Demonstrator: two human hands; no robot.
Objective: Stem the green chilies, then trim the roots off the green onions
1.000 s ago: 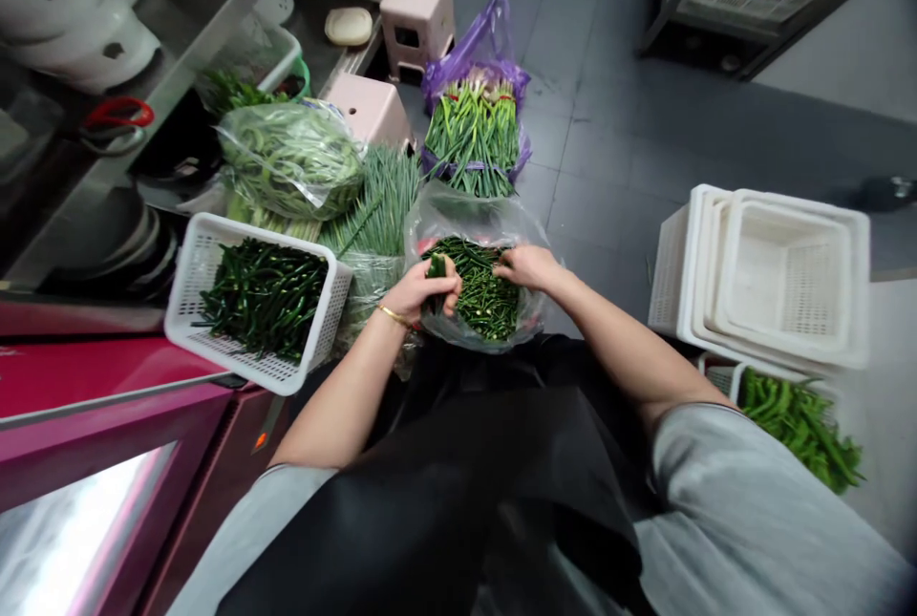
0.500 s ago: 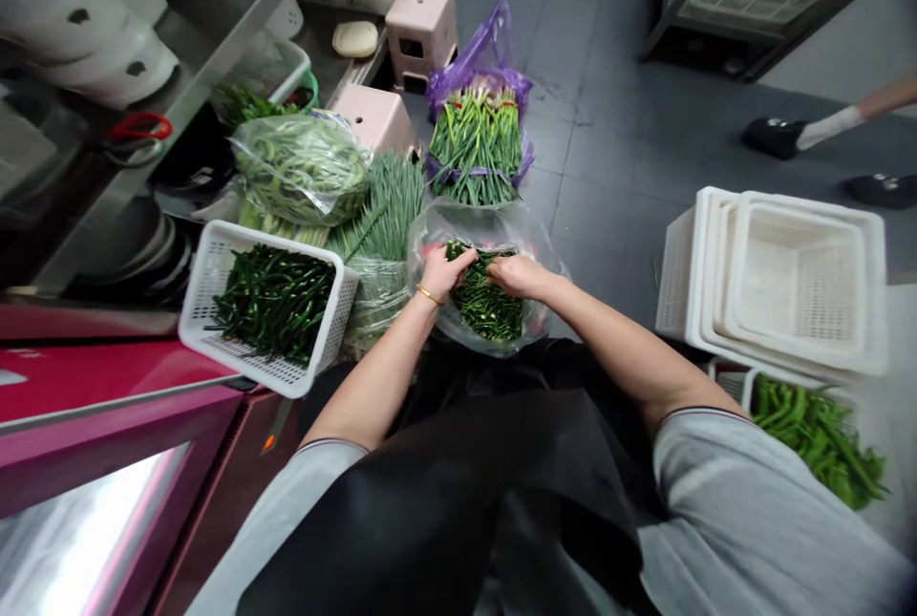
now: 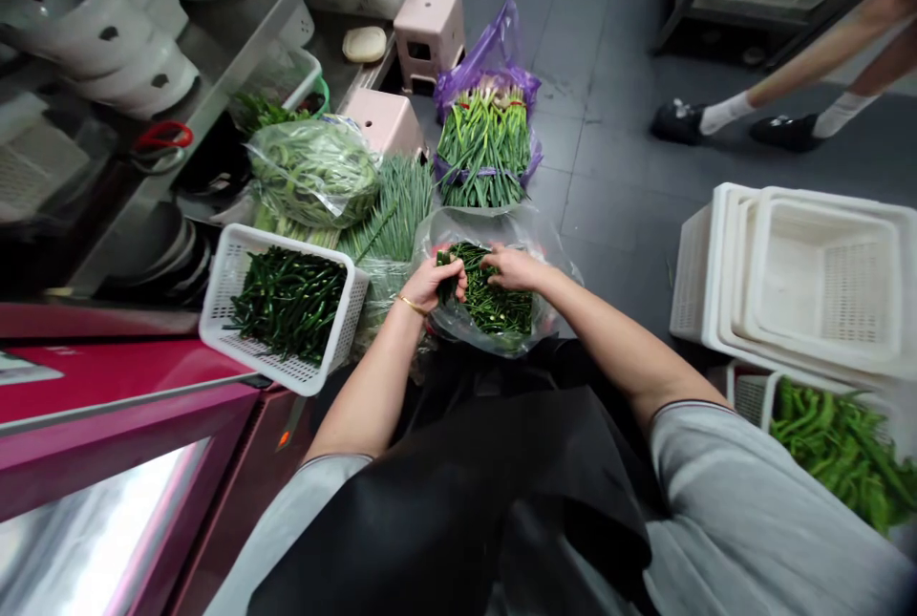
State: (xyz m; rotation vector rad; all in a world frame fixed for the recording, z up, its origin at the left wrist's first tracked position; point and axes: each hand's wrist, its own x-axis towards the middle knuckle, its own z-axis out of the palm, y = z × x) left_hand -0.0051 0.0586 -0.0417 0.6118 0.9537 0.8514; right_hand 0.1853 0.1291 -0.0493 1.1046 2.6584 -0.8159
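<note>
In front of my lap, a clear plastic bag [image 3: 555, 263] stands with its mouth wide, filled with thin dark green chili peppers [image 3: 501, 310]. At the bag's left side my left hand [image 3: 438, 280], with a gold bangle at the wrist, is closed round a small bunch of green chili peppers [image 3: 445, 277]. My right hand [image 3: 514, 269] lies over the peppers in the bag, its fingers apart and touching them; its fingertips are partly hidden. To the left, a white perforated basket [image 3: 215, 303] holds a heap of dark green chili peppers [image 3: 290, 301].
Ahead lie garlic chives [image 3: 483, 138] in a purple bag [image 3: 505, 33]. On the left are bagged greens [image 3: 315, 172], pink stools [image 3: 430, 24] and a red-handled tool [image 3: 164, 134]. At right are stacked white baskets [image 3: 823, 263] and green peppers [image 3: 838, 444]. A person's legs [image 3: 788, 91] are beyond.
My left hand has drawn slightly left and now grips a bunch of peppers. My right hand has parted from it, its fingers looser. The other person's legs have come further into view.
</note>
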